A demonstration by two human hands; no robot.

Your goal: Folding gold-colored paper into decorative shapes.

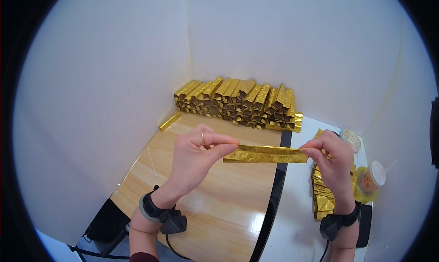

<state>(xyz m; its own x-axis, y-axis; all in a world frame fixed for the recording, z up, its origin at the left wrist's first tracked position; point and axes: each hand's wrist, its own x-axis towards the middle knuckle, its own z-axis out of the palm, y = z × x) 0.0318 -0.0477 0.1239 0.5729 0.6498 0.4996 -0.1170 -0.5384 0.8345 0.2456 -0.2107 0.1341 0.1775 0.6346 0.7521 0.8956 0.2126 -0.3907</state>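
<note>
Hands stretch a folded gold foil strip (pixel 265 154) level above the wooden counter (pixel 219 207): left hand (pixel 196 156) pinches one end, right hand (pixel 331 159) pinches the other. Behind, stacked gold foil bars (pixel 238 104) line the white wall (pixel 297 47); flat gold sheets (pixel 322 200) lie under the right wrist.

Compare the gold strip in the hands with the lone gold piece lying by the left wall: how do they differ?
The gold strip is held level above the wooden table, pinched by the left hand and right hand; the lone gold piece lies slanted on it, untouched. The strip looks longer and wider. Both are crinkled gold foil.
</note>
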